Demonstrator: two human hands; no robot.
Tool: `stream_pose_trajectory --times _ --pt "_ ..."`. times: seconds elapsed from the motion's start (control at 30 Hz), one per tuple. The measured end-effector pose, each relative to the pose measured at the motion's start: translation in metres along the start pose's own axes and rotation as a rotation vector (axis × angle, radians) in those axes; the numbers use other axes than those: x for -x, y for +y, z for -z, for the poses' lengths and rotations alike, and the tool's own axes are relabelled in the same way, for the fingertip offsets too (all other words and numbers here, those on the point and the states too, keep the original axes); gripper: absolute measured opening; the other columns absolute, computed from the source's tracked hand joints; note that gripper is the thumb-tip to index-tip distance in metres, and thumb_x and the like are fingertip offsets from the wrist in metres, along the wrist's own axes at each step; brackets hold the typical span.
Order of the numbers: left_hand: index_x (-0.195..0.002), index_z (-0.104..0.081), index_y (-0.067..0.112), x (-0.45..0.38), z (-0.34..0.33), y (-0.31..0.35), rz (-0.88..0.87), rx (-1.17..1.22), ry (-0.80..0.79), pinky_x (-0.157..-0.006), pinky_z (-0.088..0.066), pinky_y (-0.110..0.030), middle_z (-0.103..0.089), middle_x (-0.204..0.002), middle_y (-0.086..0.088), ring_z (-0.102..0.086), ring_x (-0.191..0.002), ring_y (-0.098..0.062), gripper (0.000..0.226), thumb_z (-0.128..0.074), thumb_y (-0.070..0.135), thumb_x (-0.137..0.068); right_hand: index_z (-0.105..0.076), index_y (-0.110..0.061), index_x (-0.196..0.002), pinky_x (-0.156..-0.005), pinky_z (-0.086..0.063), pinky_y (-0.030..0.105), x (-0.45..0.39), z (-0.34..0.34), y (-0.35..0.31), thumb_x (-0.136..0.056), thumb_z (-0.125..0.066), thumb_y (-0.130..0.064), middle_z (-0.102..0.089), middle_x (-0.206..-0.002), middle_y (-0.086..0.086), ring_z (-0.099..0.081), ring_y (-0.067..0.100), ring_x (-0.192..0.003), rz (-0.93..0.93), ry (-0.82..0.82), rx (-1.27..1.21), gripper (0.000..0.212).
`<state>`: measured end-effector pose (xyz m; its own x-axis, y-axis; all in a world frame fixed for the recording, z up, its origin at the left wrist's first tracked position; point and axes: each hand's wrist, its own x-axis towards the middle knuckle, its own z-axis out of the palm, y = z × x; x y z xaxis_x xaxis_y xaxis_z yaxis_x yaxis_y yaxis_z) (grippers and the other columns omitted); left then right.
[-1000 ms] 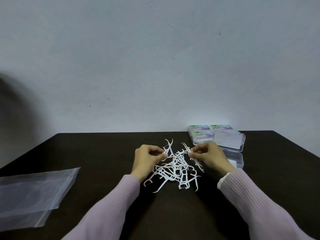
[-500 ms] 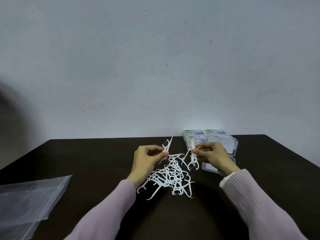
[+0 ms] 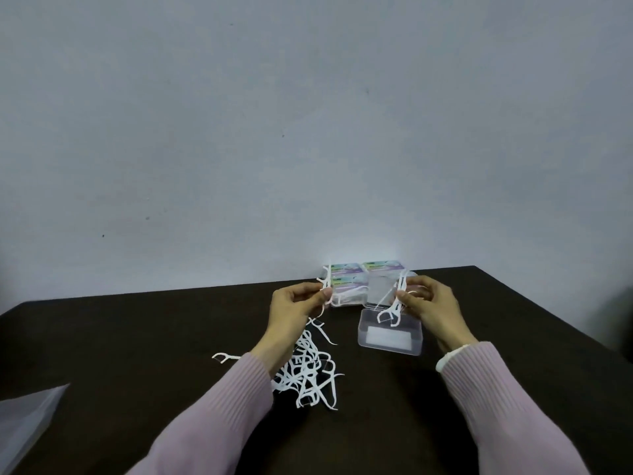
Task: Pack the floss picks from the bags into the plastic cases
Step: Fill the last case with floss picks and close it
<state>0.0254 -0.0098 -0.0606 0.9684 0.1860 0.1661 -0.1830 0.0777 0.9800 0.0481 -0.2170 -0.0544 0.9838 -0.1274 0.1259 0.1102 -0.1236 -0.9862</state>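
A loose pile of white floss picks (image 3: 310, 373) lies on the dark table (image 3: 137, 354) below my left wrist. My left hand (image 3: 296, 311) is raised above the pile and pinches a few floss picks (image 3: 327, 286) upright. My right hand (image 3: 430, 305) pinches a small bunch of floss picks (image 3: 394, 308) that hang over the open clear plastic case (image 3: 390, 335). The case's lid (image 3: 380, 289) stands up behind it. One stray pick (image 3: 224, 357) lies to the left of my left sleeve.
Closed plastic cases with coloured labels (image 3: 363, 274) are stacked at the table's far edge against the grey wall. A clear plastic bag (image 3: 25, 418) lies at the lower left. The table's right edge runs diagonally on the right.
Both hands have lifted off the pile with picks in them. My right hand has moved right, over the open case. The camera has tilted, so the table sits lower.
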Motion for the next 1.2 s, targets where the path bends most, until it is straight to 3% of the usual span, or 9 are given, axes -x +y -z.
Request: stream_pose_trajectory --times 0.17,0.33,0.47,0.57,0.73,0.8,1.03,1.13,1.2 --pt "-0.089 -0.069 0.008 -0.012 -0.022 -0.004 0.043 0.079 -0.03 -0.061 -0.052 -0.014 -0.071 -0.076 -0.003 -0.062 -0.066 -0.009 0.011 -0.072 0.007 -0.078 -0.052 -0.016 -0.103 -0.079 -0.054 0.029 0.0 -0.001 0.009 -0.083 -0.065 -0.005 -0.061 -0.108 0.01 -0.063 0.019 -0.092 -0.014 0.005 0.116 0.026" --pt "-0.099 -0.07 0.001 -0.024 -0.036 -0.012 0.109 0.142 -0.085 -0.065 -0.051 -0.017 -0.069 -0.08 -0.004 -0.06 -0.066 -0.008 0.022 -0.072 0.01 -0.078 -0.054 -0.012 -0.108 -0.075 -0.053 0.024 -0.003 0.0 0.007 -0.082 -0.066 -0.006 -0.062 -0.103 0.006 -0.063 0.016 -0.091 -0.029 -0.084 0.183 0.03" --pt "-0.101 -0.069 -0.001 -0.025 -0.041 -0.017 0.124 0.165 -0.131 -0.071 -0.053 -0.02 -0.07 -0.091 -0.009 -0.062 -0.078 -0.013 0.024 -0.071 0.009 -0.078 -0.059 -0.013 -0.091 -0.065 -0.052 0.017 -0.003 0.0 0.008 -0.081 -0.068 -0.009 -0.066 -0.093 0.004 -0.065 0.011 -0.081 0.022 -0.115 0.245 0.015" --pt "-0.097 -0.07 0.001 -0.023 -0.043 -0.018 0.105 0.122 -0.146 -0.066 -0.052 -0.016 -0.07 -0.088 -0.01 -0.061 -0.077 -0.015 0.019 -0.071 0.008 -0.079 -0.059 -0.014 -0.087 -0.058 -0.049 0.011 -0.003 0.002 0.011 -0.08 -0.07 -0.009 -0.065 -0.088 0.002 -0.063 0.009 -0.079 0.084 -0.089 0.288 0.014" --pt "-0.086 -0.069 0.006 -0.016 -0.046 -0.018 0.081 0.079 -0.146 -0.06 -0.049 -0.014 -0.067 -0.08 -0.008 -0.057 -0.071 -0.014 0.006 -0.07 0.004 -0.08 -0.06 -0.015 -0.081 -0.078 -0.054 0.02 -0.005 0.002 0.013 -0.081 -0.067 0.0 -0.068 -0.089 0.006 -0.066 0.013 -0.085 0.161 -0.061 0.343 0.017" --pt "-0.086 -0.069 0.008 -0.016 -0.045 -0.019 0.076 0.071 -0.138 -0.061 -0.05 -0.014 -0.068 -0.081 -0.007 -0.058 -0.073 -0.014 0.006 -0.07 0.005 -0.08 -0.06 -0.015 -0.079 -0.076 -0.053 0.018 -0.005 0.004 0.013 -0.081 -0.065 0.002 -0.067 -0.084 0.003 -0.066 0.012 -0.082 0.196 -0.031 0.366 0.018" --pt "-0.098 -0.068 -0.005 -0.019 -0.045 -0.023 0.037 -0.006 -0.141 -0.057 -0.048 -0.011 -0.066 -0.076 -0.007 -0.056 -0.065 -0.01 0.02 -0.07 0.003 -0.08 -0.062 -0.014 -0.095 -0.066 -0.052 0.013 -0.006 0.006 0.015 -0.082 -0.068 -0.009 -0.066 -0.088 0.002 -0.064 0.009 -0.081 0.212 -0.056 0.373 0.015" --pt "-0.091 -0.069 0.0 -0.019 -0.049 -0.026 0.0 -0.092 -0.15 -0.056 -0.046 -0.012 -0.065 -0.072 -0.004 -0.056 -0.063 -0.01 0.012 -0.071 0.004 -0.079 -0.063 -0.015 -0.095 -0.056 -0.049 0.011 -0.005 0.009 0.012 -0.087 -0.064 -0.02 -0.066 -0.085 0.002 -0.064 0.008 -0.073 0.235 -0.054 0.381 0.01" --pt "-0.084 -0.071 0.012 -0.021 -0.051 -0.028 -0.051 -0.181 -0.146 -0.061 -0.047 -0.013 -0.069 -0.075 0.001 -0.061 -0.07 -0.01 0.008 -0.073 0.007 -0.079 -0.063 -0.014 -0.095 -0.058 -0.049 0.011 -0.005 0.011 0.012 -0.089 -0.06 -0.015 -0.066 -0.083 0.004 -0.062 0.008 -0.069 0.246 -0.056 0.44 0.007"
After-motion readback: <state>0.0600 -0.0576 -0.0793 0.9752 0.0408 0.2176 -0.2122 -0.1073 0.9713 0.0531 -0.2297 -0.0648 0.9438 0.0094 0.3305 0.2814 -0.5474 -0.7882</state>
